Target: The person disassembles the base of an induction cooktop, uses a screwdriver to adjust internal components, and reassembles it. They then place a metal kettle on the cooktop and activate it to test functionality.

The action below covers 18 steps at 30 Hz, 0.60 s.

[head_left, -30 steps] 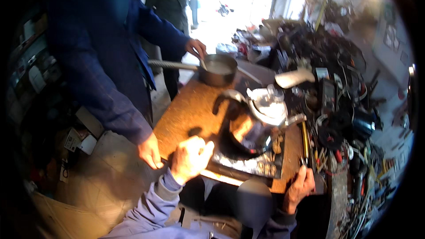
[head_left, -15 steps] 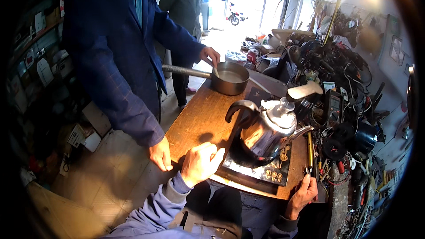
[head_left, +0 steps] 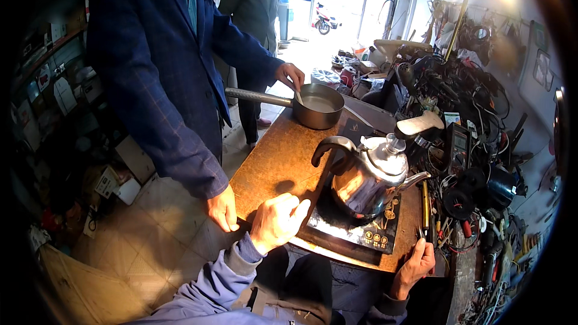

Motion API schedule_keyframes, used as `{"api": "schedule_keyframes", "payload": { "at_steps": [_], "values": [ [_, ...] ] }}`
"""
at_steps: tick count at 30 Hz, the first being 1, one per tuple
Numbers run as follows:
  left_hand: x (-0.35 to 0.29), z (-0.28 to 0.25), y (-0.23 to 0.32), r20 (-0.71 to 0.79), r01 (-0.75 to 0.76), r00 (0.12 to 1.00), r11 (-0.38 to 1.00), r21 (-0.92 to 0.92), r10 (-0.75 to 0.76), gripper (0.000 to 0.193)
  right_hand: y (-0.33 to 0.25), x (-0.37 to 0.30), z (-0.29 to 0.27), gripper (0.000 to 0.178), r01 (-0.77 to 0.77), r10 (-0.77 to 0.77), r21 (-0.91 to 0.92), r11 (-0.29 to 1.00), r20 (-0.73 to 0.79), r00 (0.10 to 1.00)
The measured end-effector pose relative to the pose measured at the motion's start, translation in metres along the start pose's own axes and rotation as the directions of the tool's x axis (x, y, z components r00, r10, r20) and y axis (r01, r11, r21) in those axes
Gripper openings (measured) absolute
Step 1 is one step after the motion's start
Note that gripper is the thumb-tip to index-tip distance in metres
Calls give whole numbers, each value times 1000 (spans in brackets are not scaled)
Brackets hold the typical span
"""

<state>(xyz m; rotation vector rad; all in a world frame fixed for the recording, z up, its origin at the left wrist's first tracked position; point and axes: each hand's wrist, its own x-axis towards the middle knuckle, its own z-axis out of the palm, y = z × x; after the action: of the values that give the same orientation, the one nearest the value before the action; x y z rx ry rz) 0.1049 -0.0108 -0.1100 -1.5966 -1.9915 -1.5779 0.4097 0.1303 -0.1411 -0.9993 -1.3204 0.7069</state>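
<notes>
My left hand (head_left: 278,224) rests in a loose fist at the near edge of the wooden table, with nothing visible in it. At the table's near right corner, my right hand (head_left: 415,269) pinches a thin metal-tipped tool (head_left: 421,233), its exact kind unclear. Between my hands and a little farther off, a shiny steel kettle (head_left: 367,183) with a black handle stands on a black induction cooker (head_left: 355,236). Farther back is a long-handled saucepan (head_left: 319,112). Another person's hand (head_left: 291,76) holds a pale stick-like thing at its rim.
The person in a blue jacket (head_left: 150,78) stands at the left, their other hand (head_left: 223,209) at the edge of the wooden table (head_left: 265,171). Cables, tools and a multimeter (head_left: 460,144) are heaped on the right. A second person (head_left: 253,15) stands behind, near the bright doorway.
The whole view has shifted slightly, so things appear a little farther right. Both my hands and the other person's hands keep nearly the same places.
</notes>
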Motion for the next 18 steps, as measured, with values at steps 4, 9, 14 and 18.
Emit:
{"api": "schedule_keyframes", "payload": {
  "at_steps": [4,9,14,18],
  "values": [
    [0,1,-6,-3,-26,1000,999,19,26,28,-1,-1,0,41,-22,21,28,999,20,1000],
    [-1,1,-2,1,16,1000,1000,4,-16,29,6,2,-4,42,4,-3,-52,999,15,1000],
    [0,-1,0,-34,2,999,1000,-22,-3,28,6,2,-2,41,3,-2,-27,1000,30,1000],
    [-2,-1,-2,-13,9,1000,1000,-28,-9,27,9,1,2,43,33,-33,4,999,29,999]
  ]
}}
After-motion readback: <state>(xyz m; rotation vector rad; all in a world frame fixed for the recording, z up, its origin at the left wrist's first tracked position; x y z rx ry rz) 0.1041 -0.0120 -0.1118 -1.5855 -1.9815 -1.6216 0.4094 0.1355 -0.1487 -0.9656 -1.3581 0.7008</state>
